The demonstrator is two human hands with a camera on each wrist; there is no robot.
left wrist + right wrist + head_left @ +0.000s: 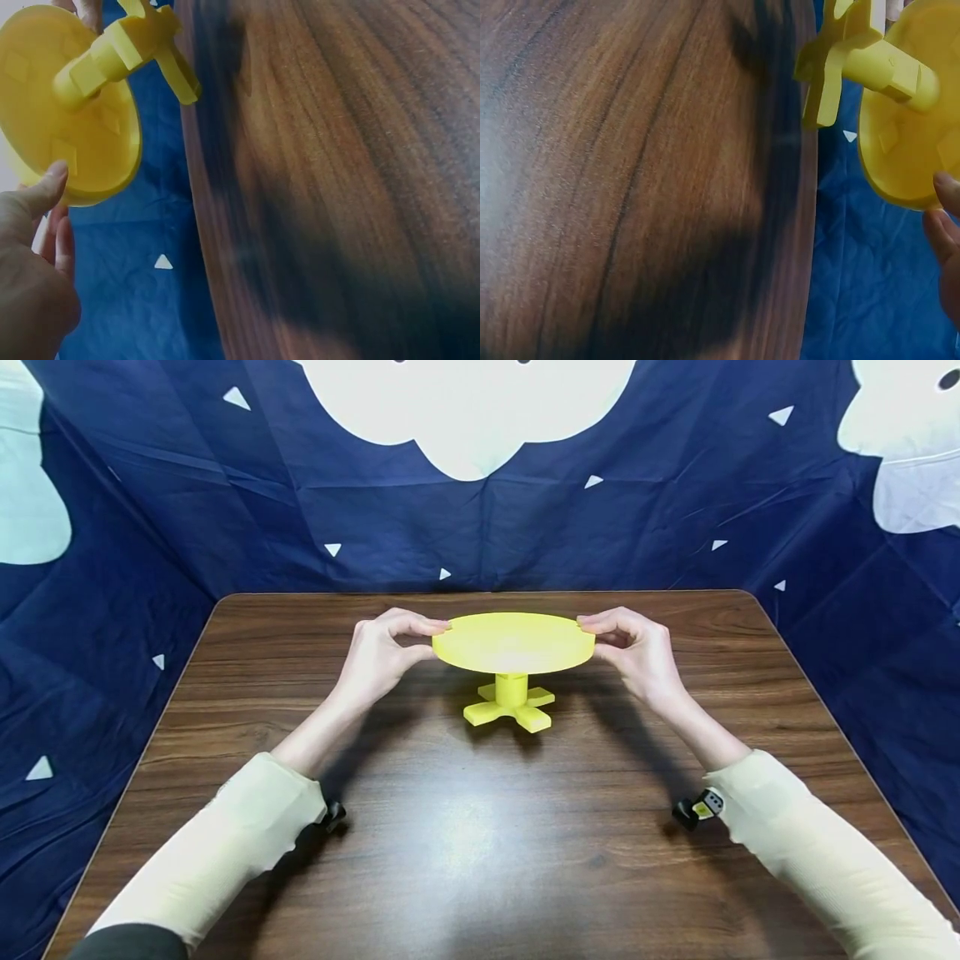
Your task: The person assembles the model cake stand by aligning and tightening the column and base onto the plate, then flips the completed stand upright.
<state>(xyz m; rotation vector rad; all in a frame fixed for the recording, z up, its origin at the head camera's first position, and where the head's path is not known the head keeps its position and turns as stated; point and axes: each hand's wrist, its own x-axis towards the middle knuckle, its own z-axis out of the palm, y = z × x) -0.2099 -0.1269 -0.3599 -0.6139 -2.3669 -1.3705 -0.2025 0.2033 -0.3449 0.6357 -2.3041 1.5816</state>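
A yellow toy table (513, 643) is held upright near the back of the wooden tabletop. It has a round top on a short pedestal (512, 691) with a cross-shaped foot (531, 718). My left hand (382, 652) pinches the left rim, fingers above and thumb below; in the left wrist view that thumb (46, 191) lies against the underside. The opposite rim is pinched by my right hand (633, 652). The right wrist view shows the pedestal (889, 71) and part of the right fingers (941, 229). Whether the foot touches the tabletop, I cannot tell.
The brown wooden tabletop (585, 843) spreads out in front and to both sides. Behind its rear edge hangs a dark blue cloth (262, 518) with white clouds and triangles. Small black devices (697, 808) are worn at both wrists.
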